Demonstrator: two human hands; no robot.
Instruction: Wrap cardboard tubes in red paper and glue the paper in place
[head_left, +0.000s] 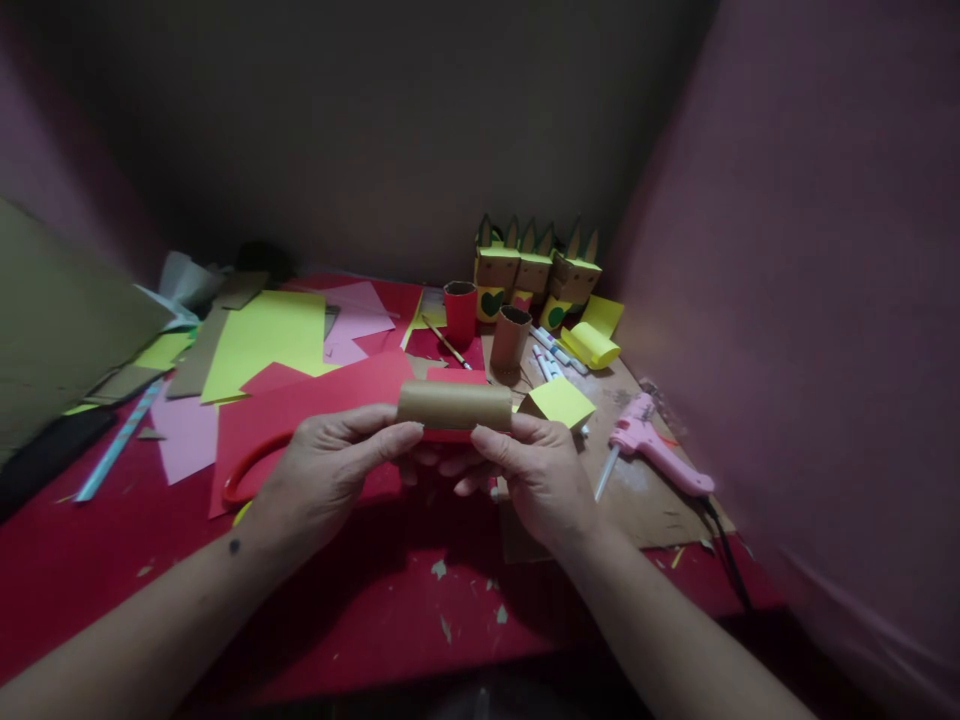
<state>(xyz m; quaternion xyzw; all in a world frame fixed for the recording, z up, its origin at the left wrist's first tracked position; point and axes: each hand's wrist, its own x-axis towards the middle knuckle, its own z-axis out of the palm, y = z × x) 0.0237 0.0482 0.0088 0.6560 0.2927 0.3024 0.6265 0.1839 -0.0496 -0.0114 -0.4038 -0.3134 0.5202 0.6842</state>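
Note:
Both my hands hold a brown cardboard tube (454, 404) level above the table, one at each end. My left hand (330, 470) is closed on its left end, thumb along the near side. My right hand (536, 475) grips the right end the same way. A strip of red paper (448, 436) shows along the tube's lower edge between the thumbs; whether it is attached I cannot tell. Beyond the tube stand an upright brown cardboard tube (510, 340) and a red-covered tube (460, 312). Beside my left hand is a red scissors handle (259, 468).
On the right, a pink glue gun (656, 445) lies on a cardboard sheet (637, 515), its cord trailing forward. Decorated box figures (536, 270) stand at the back. Markers (559, 348), yellow paper (274, 335), pink paper (180, 440) and a striped ruler-like strip (120, 440) lie about.

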